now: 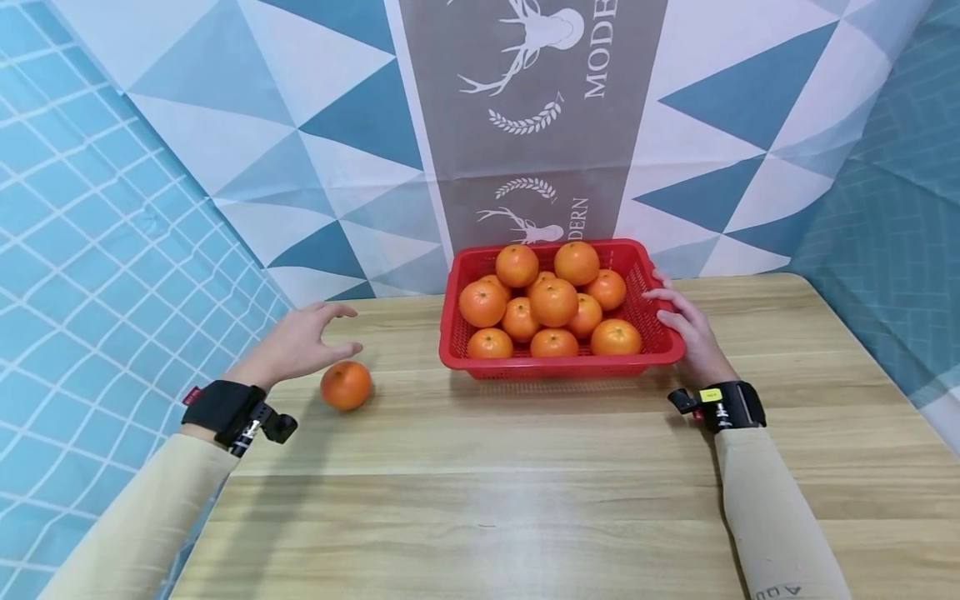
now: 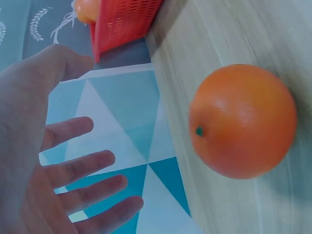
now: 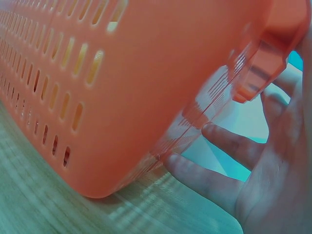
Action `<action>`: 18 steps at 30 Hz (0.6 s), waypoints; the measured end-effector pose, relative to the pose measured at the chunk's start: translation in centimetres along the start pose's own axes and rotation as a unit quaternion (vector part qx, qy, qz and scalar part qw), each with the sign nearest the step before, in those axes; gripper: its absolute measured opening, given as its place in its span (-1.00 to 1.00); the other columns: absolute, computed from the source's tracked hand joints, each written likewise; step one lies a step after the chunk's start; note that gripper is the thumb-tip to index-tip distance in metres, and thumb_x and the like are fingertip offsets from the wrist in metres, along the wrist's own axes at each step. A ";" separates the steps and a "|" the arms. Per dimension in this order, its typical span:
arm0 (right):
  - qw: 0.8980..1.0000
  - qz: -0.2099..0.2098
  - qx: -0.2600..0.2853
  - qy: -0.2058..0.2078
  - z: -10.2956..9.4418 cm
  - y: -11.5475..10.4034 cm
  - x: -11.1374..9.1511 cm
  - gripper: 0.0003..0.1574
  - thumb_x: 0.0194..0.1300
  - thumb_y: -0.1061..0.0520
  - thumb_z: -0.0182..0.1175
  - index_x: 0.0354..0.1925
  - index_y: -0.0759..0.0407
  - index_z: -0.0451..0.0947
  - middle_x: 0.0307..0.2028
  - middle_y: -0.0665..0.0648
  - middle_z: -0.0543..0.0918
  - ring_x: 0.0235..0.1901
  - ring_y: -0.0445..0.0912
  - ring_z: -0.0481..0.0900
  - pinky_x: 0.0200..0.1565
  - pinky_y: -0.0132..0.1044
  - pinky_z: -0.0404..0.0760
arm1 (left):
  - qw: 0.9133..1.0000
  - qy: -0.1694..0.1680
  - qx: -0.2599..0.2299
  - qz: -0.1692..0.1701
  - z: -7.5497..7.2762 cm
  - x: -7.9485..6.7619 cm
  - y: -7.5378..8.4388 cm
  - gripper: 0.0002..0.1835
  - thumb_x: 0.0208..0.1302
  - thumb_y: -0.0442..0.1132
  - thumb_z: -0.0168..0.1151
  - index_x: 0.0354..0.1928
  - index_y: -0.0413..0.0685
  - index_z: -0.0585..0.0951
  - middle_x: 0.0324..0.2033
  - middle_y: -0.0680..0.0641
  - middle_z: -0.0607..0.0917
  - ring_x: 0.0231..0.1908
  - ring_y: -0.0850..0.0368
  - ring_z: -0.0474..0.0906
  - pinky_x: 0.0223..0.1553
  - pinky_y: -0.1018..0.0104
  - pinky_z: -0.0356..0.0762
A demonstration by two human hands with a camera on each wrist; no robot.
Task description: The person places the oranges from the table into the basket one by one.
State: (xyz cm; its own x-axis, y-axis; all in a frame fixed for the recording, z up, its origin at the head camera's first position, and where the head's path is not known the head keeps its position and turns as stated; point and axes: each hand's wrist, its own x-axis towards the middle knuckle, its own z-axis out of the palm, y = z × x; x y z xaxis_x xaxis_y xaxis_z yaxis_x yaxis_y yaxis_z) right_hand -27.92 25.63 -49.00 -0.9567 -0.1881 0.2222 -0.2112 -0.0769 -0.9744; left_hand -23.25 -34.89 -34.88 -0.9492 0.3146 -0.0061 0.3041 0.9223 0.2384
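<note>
In the head view a single orange lies on the wooden table at the left. My left hand hovers just above and behind it, thumb and fingers spread and holding nothing. Seen from the left wrist, the orange shows its green stem spot, apart from the spread fingers. A red plastic basket filled with several oranges stands at the back. My right hand grips its right rim. In the right wrist view two fingers touch the basket's slotted outer wall below the rim.
The wooden table runs forward of the basket. Behind it hangs a patterned cloth with triangles and a deer motif, and blue tile-patterned cloth borders the left side. Each wrist wears a black strap with a small camera.
</note>
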 end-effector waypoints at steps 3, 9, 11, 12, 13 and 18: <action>1.000 0.001 -0.002 -0.001 0.0 -0.1 0.1 -0.42 0.75 0.08 0.05 0.58 0.20 0.43 0.89 -0.06 -0.12 0.87 0.22 -0.31 0.22 -0.53 0.72 | 1.000 -0.007 -0.008 -0.003 0.3 -0.1 -0.2 -0.21 0.52 0.12 0.37 0.57 -0.24 0.50 0.50 -0.45 0.57 0.44 -0.50 0.54 0.41 -0.48 0.54; 1.000 -0.002 0.003 0.003 0.0 -0.1 0.1 -0.44 0.75 0.08 0.06 0.56 0.18 0.45 0.89 -0.04 -0.10 0.87 0.24 -0.31 0.20 -0.54 0.73 | 1.000 -0.018 -0.006 -0.006 1.6 -0.1 -0.6 -0.20 0.50 0.13 0.34 0.58 -0.24 0.50 0.53 -0.49 0.54 0.49 -0.56 0.47 0.44 -0.54 0.49; 1.000 -0.003 0.003 0.004 0.0 -0.1 0.1 -0.45 0.75 0.08 0.06 0.55 0.16 0.47 0.89 -0.04 -0.09 0.87 0.24 -0.30 0.20 -0.54 0.73 | 1.000 -0.019 -0.008 -0.002 2.1 -0.1 -0.8 -0.22 0.51 0.11 0.35 0.56 -0.24 0.52 0.54 -0.49 0.54 0.50 -0.57 0.46 0.46 -0.53 0.48; 1.000 -0.003 0.002 0.004 0.0 -0.1 0.1 -0.45 0.75 0.08 0.06 0.55 0.17 0.47 0.89 -0.04 -0.09 0.87 0.24 -0.29 0.20 -0.54 0.73 | 1.000 -0.019 -0.008 0.000 2.4 -0.1 -0.9 -0.23 0.51 0.11 0.36 0.56 -0.25 0.52 0.53 -0.48 0.56 0.49 -0.56 0.48 0.46 -0.52 0.49; 1.000 -0.003 0.001 0.004 0.1 -0.1 0.1 -0.45 0.75 0.08 0.06 0.55 0.17 0.47 0.89 -0.04 -0.09 0.87 0.24 -0.29 0.20 -0.54 0.73 | 1.000 -0.019 -0.012 0.000 2.7 -0.2 -1.0 -0.24 0.51 0.09 0.36 0.55 -0.25 0.53 0.52 -0.49 0.56 0.48 -0.56 0.49 0.46 -0.51 0.50; 1.000 -0.003 0.001 0.002 0.1 -0.1 0.1 -0.45 0.75 0.07 0.06 0.54 0.19 0.47 0.89 -0.04 -0.10 0.87 0.26 -0.29 0.21 -0.55 0.72 | 0.999 -0.023 -0.023 -0.003 4.4 -0.4 -1.9 -0.28 0.50 0.02 0.38 0.53 -0.26 0.54 0.46 -0.50 0.61 0.38 -0.54 0.58 0.36 -0.46 0.59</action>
State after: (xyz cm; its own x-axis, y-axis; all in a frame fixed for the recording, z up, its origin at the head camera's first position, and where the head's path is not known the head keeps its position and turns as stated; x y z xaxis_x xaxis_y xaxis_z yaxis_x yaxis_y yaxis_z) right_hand -28.01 25.55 -48.84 -0.9562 -0.1836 0.2280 -0.2165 -0.0805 -0.9729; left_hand -23.04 -35.74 -39.63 -0.9459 0.3204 -0.0510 0.2941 0.9133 0.2817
